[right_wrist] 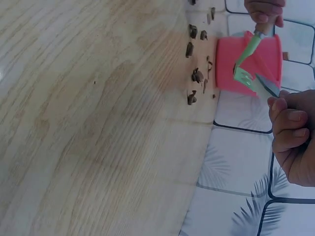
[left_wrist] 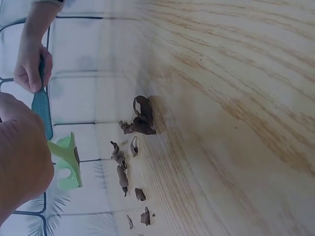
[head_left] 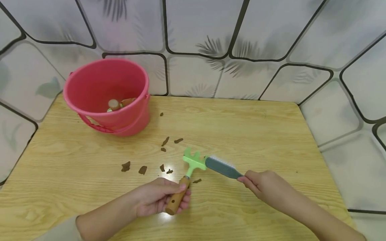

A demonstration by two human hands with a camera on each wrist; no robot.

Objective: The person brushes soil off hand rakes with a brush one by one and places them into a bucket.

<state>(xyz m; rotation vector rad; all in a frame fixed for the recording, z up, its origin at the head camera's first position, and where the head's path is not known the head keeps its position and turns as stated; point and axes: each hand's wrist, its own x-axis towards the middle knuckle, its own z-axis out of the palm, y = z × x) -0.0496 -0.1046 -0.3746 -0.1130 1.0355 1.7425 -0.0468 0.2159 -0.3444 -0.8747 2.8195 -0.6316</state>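
Observation:
My left hand [head_left: 161, 197] grips the wooden handle of a small green garden rake [head_left: 194, 161], its tines pointing away from me. In my right hand [head_left: 266, 185] is the thin handle of a grey-blue brush [head_left: 223, 168] with white bristles. The brush's tip meets the right side of the rake head; both are held above the table. Brown crumbs [head_left: 142, 170] of a soil-like material lie scattered around and beyond the rake. The left wrist view shows the green head [left_wrist: 69, 162] just past my left hand, and the right wrist view shows the brush [right_wrist: 268, 86] against it.
A pink bucket [head_left: 135, 118] stands at the back left of the wooden table [head_left: 241, 124]. Inside it are wooden-ended handles [head_left: 114, 104]. Behind and beside the table hang pale panels [head_left: 196, 77] with dark lines and leaf prints.

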